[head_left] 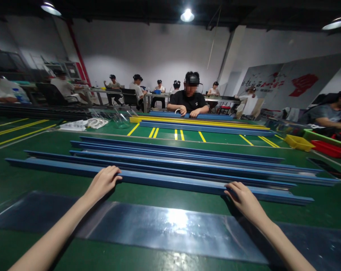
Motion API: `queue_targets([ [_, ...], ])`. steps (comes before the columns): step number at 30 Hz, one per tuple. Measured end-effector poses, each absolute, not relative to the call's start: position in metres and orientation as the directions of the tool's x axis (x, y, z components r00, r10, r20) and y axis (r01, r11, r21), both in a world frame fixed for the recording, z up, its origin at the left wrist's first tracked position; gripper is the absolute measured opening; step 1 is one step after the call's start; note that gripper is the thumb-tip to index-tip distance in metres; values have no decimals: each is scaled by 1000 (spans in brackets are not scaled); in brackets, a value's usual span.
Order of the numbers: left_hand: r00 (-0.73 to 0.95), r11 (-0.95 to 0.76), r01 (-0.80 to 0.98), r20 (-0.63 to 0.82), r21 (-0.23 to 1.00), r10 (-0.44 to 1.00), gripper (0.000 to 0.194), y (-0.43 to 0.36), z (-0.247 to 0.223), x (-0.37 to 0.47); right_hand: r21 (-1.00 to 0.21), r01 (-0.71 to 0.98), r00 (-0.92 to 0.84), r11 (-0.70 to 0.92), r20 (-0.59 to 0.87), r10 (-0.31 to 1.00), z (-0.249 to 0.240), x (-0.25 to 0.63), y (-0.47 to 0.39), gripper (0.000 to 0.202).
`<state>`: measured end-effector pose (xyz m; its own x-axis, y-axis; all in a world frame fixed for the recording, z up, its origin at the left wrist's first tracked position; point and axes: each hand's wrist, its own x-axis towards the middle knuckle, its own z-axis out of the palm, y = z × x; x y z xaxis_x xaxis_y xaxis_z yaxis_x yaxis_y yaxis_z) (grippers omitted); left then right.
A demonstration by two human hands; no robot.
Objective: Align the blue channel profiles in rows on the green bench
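Via head cam, I have the front blue rail (170, 183) in a two-handed grasp: L hand (106, 177) left of its middle, R hand (242, 195) well apart toward its right end, fingers curled on the edge. The rail lies on the green tabletop (164, 200), btwn other blue rails (187, 164) just behind and a glossy sheet (147, 224) lying flat nr me. Opposite, a co-worker in a black tee (190, 99) works behind a yellow rail (201, 122); a yellow tray (298, 143) sits far R.
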<state>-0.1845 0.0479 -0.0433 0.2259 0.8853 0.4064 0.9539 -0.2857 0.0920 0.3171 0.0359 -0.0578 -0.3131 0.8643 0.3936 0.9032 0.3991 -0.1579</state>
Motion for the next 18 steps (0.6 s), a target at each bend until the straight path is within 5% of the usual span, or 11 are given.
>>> queue_targets([
  [8, 169, -216, 973, 404, 75, 899, 23, 43, -43, -187, 25, 962, -267, 271, 273, 924, -44, 296, 35, 25],
  [11, 242, -317, 940, 410, 126, 879, 38, 42, -38, -169, 66, 968, -250, 241, 217, 944, -33, 281, 32, 27],
  [18, 513, -590, 778, 322, 218, 796, 23, 40, -15, -63, 84, 953, -302, 293, 131, 944, -19, 243, 31, 28],
])
